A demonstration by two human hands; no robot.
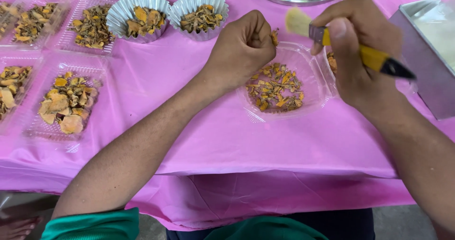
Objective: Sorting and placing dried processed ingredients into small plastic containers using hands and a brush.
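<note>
Nearest the camera, a green sleeve (95,226) shows at the bottom edge, above the near hem of the bright pink plastic cloth (213,145) that covers the whole bench. On the far right stands a grey rectangular metal tin (429,64). At the left lie four clear plastic trays (66,102) of dried yellow-orange slices, and beyond them two pleated silver foil cups (137,17) with the same filling. In the middle sits a clear, rounded plastic container (284,86), its floor covered with small dried orange and brown pieces (275,88).

The left hand (241,48) hovers over the far left rim of that container, its fingers curled tight and pinching a small orange piece (274,37). The right hand (360,50) is above the container's right edge, fingers wrapped round a flat brush with a yellow handle, black tip and pale bristles (332,38). The bristles point left, just beside the pinched piece.
</note>
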